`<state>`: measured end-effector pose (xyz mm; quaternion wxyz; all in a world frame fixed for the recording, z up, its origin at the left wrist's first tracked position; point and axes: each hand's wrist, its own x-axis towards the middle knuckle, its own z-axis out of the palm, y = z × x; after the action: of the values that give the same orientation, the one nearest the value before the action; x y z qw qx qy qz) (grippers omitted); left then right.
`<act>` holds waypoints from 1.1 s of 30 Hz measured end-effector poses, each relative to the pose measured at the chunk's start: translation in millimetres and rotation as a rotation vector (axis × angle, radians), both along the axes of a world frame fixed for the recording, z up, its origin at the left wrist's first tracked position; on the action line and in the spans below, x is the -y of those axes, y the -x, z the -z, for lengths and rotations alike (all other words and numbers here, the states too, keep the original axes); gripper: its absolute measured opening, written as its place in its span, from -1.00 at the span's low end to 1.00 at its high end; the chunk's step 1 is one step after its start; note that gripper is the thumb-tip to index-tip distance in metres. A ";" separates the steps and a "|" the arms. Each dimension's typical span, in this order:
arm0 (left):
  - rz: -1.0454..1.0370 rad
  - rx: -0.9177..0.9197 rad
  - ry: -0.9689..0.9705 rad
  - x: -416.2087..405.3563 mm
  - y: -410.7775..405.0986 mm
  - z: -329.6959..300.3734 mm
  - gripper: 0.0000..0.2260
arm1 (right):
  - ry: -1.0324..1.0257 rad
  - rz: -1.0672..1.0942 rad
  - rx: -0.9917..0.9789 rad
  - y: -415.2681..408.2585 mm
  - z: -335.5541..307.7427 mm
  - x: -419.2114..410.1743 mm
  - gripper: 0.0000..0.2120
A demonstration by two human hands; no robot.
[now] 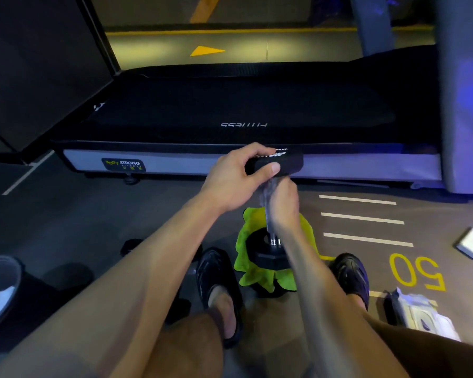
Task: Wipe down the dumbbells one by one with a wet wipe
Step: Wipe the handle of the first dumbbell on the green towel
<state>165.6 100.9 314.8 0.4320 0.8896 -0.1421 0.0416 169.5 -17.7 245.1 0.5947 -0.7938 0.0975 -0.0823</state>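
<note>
Dumbbell stood on end between your feet, its lower head resting on a green cloth spread on the floor; your left hand was curled over the upper head, steadying it; your right hand was wrapped round the chrome handle, with what looked like the wet wipe bunched against the metal, though blur made that hard to confirm. Both hands were clamped on the dumbbell, one just above the other.

To do this step well, you would have wanted to keep the top head pinned so the weight could not tip off the cloth; run the wipe along the whole handle and turn your grip round it, since knurling likely holds grime; then work into the collars where handle meets head.

Beyond it, a treadmill lay across the floor ahead; a pack of wipes sat near your right foot; a bin stood at the left edge.
</note>
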 end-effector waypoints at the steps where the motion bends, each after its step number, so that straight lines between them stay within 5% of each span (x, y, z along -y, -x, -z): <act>1: 0.003 -0.003 0.011 -0.8 0.0 1.4 -0.51 | -0.058 -0.036 -0.040 -3.2 -1.3 6.7 -0.75; 7: 0.020 0.017 0.039 3.2 2.7 1.1 -0.52 | 0.067 -0.020 0.232 21.9 11.4 -6.5 -0.80; 12: 0.016 0.009 0.013 2.6 4.7 -0.2 -0.59 | 0.193 0.046 0.196 10.2 12.0 -7.0 -0.69; 17: 0.023 0.001 0.003 1.2 3.8 0.2 -0.55 | -0.177 -0.162 0.093 4.9 1.1 14.7 -0.59; 21: 0.009 0.001 0.028 1.5 5.3 0.2 -0.59 | 0.127 -0.125 0.118 7.7 13.8 3.5 -0.89; 23: 0.004 0.010 0.017 2.1 7.8 -1.7 -0.62 | 0.087 -0.016 0.226 18.0 16.7 -9.8 -0.72; 26: 0.020 -0.001 0.014 2.6 9.5 -1.4 -0.66 | 0.170 0.012 0.263 18.5 9.6 -4.6 -0.87; 28: 0.021 0.003 0.003 2.5 8.6 -1.1 -0.63 | -0.024 -0.060 0.184 10.8 2.3 3.7 -0.63; 31: 0.012 -0.005 0.007 2.2 9.5 -0.5 -0.61 | -0.620 -0.116 -0.091 6.4 -11.5 8.5 -0.45; 33: 0.005 0.003 0.006 2.1 10.2 -0.8 -0.62 | -0.545 -0.169 -0.089 11.9 -18.0 10.8 -0.51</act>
<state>155.4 98.8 315.7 0.4344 0.8879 -0.1451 0.0423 157.6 -28.5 263.1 0.7859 -0.6129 0.0756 0.0319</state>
